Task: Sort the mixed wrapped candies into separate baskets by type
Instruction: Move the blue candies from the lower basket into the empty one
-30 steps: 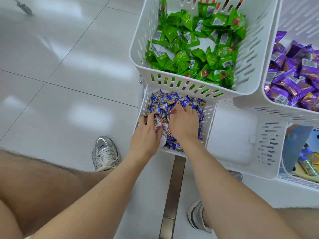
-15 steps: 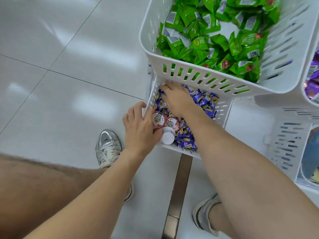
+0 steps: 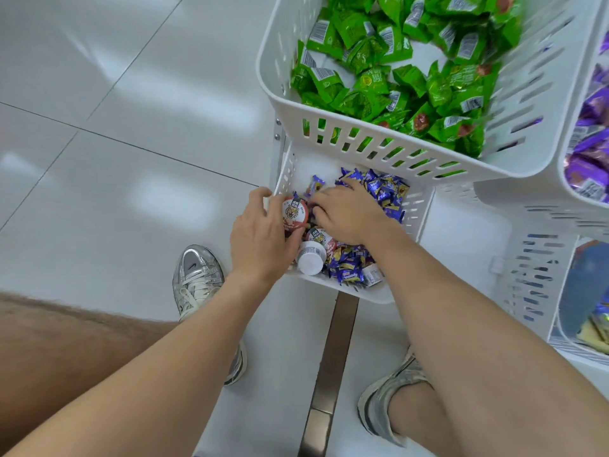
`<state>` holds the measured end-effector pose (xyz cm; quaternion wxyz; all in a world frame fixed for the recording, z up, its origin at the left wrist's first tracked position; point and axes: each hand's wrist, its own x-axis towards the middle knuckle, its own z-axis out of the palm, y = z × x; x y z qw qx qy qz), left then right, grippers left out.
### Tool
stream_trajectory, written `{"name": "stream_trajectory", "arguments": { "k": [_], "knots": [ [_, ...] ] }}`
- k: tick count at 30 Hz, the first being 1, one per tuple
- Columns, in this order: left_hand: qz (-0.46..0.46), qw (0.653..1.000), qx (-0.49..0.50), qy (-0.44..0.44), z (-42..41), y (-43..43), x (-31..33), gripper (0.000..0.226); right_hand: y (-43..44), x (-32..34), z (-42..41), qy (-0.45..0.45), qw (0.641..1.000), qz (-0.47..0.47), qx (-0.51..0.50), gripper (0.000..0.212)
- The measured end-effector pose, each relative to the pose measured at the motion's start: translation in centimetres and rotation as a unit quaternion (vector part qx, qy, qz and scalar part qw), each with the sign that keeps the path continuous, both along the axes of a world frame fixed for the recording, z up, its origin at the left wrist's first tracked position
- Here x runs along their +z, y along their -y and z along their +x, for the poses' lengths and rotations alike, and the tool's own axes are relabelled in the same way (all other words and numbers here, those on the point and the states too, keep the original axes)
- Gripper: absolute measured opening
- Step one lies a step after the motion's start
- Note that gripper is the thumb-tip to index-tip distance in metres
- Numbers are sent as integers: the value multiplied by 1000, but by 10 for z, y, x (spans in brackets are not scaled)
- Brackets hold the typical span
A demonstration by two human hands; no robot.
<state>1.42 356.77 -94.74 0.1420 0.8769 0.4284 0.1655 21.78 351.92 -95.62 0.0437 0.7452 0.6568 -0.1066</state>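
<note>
The left hand (image 3: 260, 237) curls around a tiger-lidded cup (image 3: 294, 213) at the lower basket (image 3: 339, 290) edge. The right hand (image 3: 346, 214), fingers spread flat, rakes blue candies (image 3: 385, 192) just beyond it. Lift cups clear first, then sweep wrappers together.

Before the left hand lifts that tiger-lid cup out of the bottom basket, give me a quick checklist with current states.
1. Left hand grip on cup: ok, fingers wrapped around it.
2. Cup clear of blue candies: ok, it sits above them at the left wall.
3. Right hand out of the way: not ok, pressed beside the cup.
4. Other cups left in bottom basket: not ok, at least two remain.
5. Destination for cups: cannot tell; green basket holds green candies only.
</note>
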Motion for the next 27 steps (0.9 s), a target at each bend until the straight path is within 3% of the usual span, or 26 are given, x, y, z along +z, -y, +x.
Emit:
{"name": "stream_trajectory", "arguments": {
  "k": [3, 6, 9, 15, 24, 27],
  "knots": [
    [3, 999, 15, -36, 15, -4, 5, 54, 7, 4, 1, -27, 998, 49, -20, 38],
    [-15, 998, 22, -49, 18, -3, 5, 52, 6, 4, 2, 11, 997, 75, -32, 37],
    [-7, 999, 23, -26, 11, 2, 0, 51, -10, 1, -3, 40, 997, 52, -44, 38],
    [-10, 999, 39, 31, 2, 10, -1, 49, -28, -5, -10, 15, 998, -54, -31, 45],
    [-15, 999, 41, -1, 19, 0, -4, 50, 0, 8, 5, 30, 997, -78, -6, 48],
    [-13, 998, 47, -36, 25, -3, -4, 52, 5, 8, 0, 0, 999, -14, -46, 48]
  ]
}}
